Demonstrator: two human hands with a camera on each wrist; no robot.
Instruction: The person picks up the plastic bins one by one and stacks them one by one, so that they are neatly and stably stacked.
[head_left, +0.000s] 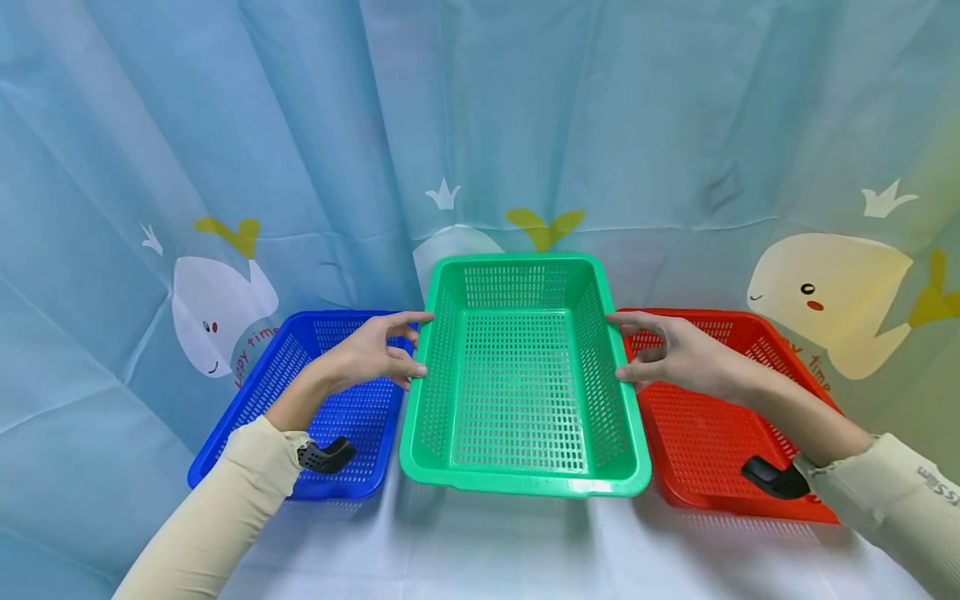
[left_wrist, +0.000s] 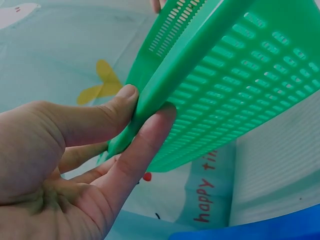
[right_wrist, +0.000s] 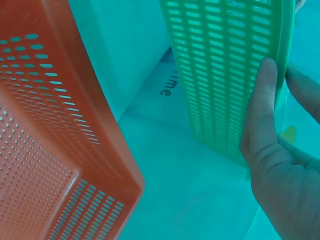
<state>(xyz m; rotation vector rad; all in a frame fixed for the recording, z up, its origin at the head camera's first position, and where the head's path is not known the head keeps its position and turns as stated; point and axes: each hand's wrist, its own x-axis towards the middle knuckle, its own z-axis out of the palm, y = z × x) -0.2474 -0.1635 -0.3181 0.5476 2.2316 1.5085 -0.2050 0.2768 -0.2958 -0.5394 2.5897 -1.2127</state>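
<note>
A green plastic basket (head_left: 517,383) with slotted walls and floor is held up in the middle of the head view, with nothing inside it. My left hand (head_left: 375,350) pinches its left rim; in the left wrist view the thumb (left_wrist: 112,112) lies on one side of the rim (left_wrist: 165,65) and fingers on the other. On the opposite side my right hand (head_left: 675,354) pinches the right rim. From the right wrist, the right hand (right_wrist: 280,145) shows against the basket's slotted outer wall (right_wrist: 220,75).
A blue basket (head_left: 352,417) stands on the left of the white table (head_left: 495,550), and a red basket (head_left: 705,425) stands on the right. Behind them hangs a light blue curtain (head_left: 517,125) printed with whales. Black straps (head_left: 326,456) circle the wrists.
</note>
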